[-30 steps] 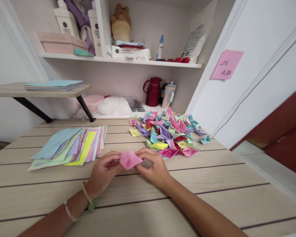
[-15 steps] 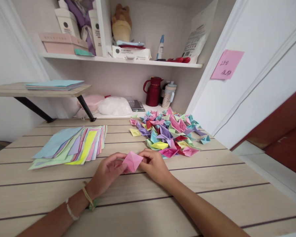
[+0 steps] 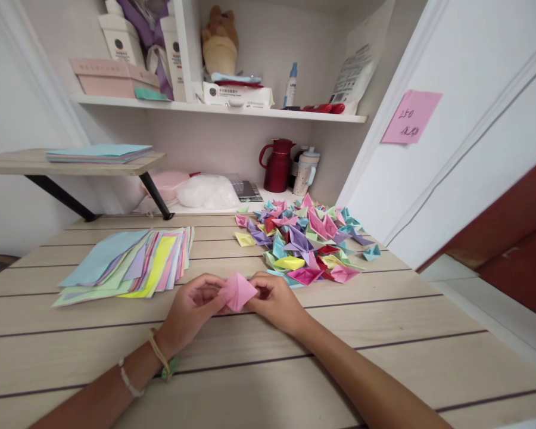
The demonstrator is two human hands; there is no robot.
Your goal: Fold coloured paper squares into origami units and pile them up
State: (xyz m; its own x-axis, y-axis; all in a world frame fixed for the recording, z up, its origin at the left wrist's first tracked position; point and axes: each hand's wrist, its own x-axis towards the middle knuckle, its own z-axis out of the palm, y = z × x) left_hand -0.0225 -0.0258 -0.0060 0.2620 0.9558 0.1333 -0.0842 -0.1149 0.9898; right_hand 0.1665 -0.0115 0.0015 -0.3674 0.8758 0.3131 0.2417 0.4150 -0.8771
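Note:
A small pink folded paper (image 3: 240, 292), diamond-shaped, is held up between my two hands just above the wooden table. My left hand (image 3: 199, 302) pinches its left corner between thumb and fingers. On its other side, my right hand (image 3: 274, 298) grips the right edge, with the fingertips partly hidden behind the paper. Beyond my right hand lies a heap of folded paper boats (image 3: 299, 241) in many colours. To the left, a fanned stack of coloured paper sheets (image 3: 129, 262) rests flat on the table.
The slatted wooden table (image 3: 232, 369) spans the foreground. A raised shelf (image 3: 9, 162) on black legs carries more paper (image 3: 99, 152). At the back stand a red jug (image 3: 278, 167), a tumbler (image 3: 307, 173) and a white plastic bag (image 3: 214, 192). A pink note (image 3: 411, 117) sticks to the right panel.
The pink paper has turned slightly and shifted a little left in my fingers. My left thumb now lies further over its face, and my right hand has moved slightly left.

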